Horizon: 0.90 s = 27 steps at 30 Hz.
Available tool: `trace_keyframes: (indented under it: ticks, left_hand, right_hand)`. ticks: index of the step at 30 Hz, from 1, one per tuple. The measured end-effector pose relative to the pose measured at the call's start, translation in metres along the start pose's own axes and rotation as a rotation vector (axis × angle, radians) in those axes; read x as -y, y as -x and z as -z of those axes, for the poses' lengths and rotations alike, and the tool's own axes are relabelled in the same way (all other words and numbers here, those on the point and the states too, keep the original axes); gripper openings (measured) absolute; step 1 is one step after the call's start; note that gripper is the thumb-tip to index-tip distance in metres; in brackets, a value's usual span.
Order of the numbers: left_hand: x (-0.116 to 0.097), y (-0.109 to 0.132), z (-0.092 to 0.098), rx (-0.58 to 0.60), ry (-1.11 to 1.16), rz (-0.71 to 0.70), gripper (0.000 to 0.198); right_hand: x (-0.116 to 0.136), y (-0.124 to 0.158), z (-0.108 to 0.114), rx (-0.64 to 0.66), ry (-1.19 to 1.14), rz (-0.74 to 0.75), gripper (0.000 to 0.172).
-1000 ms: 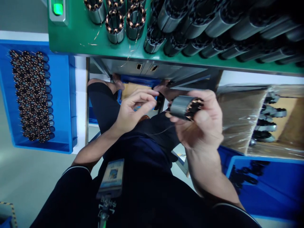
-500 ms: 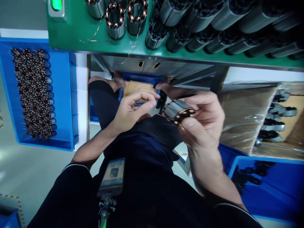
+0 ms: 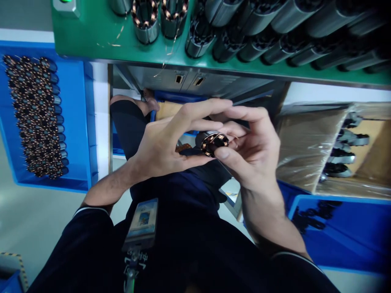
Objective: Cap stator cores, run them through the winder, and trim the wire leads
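Note:
A small grey metal stator (image 3: 210, 142) with copper windings at its end sits in my right hand (image 3: 253, 150), pinched between thumb and fingers above my lap. My left hand (image 3: 171, 138) has come up against it, fingers stretched over the top of the stator and thumb underneath, touching or nearly touching it. Both hands hang in front of the edge of the green bench (image 3: 100, 44).
Wound stators (image 3: 146, 20) and dark unwound cores (image 3: 275, 28) stand on the green bench. A blue bin (image 3: 82, 122) at left holds several wound stators. At right are a cardboard box (image 3: 308, 150) with plastic lining and another blue bin (image 3: 351, 232). A badge (image 3: 142, 221) hangs on my chest.
My left hand opened from a pinch and moved right to meet the stator. My right hand turned the stator so its wound end faces me and lowered it slightly.

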<state>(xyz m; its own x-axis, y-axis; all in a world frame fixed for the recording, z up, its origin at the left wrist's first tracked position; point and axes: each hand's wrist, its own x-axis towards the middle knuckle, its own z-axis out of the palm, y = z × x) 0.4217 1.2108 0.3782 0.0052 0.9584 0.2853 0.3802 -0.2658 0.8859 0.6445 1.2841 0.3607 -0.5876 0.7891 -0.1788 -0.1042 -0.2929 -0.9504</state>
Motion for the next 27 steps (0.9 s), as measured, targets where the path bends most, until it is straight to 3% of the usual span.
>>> trace_keyframes:
  ticks: [4, 7, 9, 12, 16, 18, 21, 23, 27]
  left_hand:
    - [0.001, 0.000, -0.003, 0.007, -0.003, -0.028, 0.057]
    - [-0.002, -0.001, -0.003, -0.030, -0.045, -0.069, 0.063]
    - [-0.004, -0.002, -0.002, -0.022, -0.097, -0.062, 0.054]
    - [-0.006, -0.005, -0.001, -0.032, -0.150, -0.072, 0.028]
    - [-0.007, -0.010, -0.003, -0.231, -0.161, -0.064, 0.014]
    - [-0.007, -0.012, -0.006, -0.328, -0.176, 0.000, 0.020]
    - [-0.008, -0.014, -0.010, -0.408, -0.165, 0.011, 0.026]
    - [-0.009, -0.014, -0.012, -0.381, -0.166, 0.013, 0.025]
    - [0.000, -0.015, -0.020, -0.342, -0.228, -0.049, 0.023]
  right_hand:
    - [0.009, 0.003, 0.008, 0.010, 0.153, -0.017, 0.072]
    - [0.017, 0.002, 0.007, -0.045, 0.323, 0.082, 0.043]
    - [0.019, -0.001, 0.004, -0.107, 0.397, 0.191, 0.024]
    - [0.018, -0.010, -0.001, -0.191, 0.349, 0.287, 0.017]
    - [0.014, -0.022, -0.005, -0.423, 0.098, 0.338, 0.023]
    - [0.012, -0.020, -0.006, -0.481, 0.170, 0.389, 0.024]
    - [0.010, -0.009, -0.009, -0.357, 0.422, 0.447, 0.020]
    - [0.010, -0.002, -0.012, -0.268, 0.499, 0.447, 0.023]
    - [0.012, -0.001, -0.012, -0.303, 0.562, 0.443, 0.016]
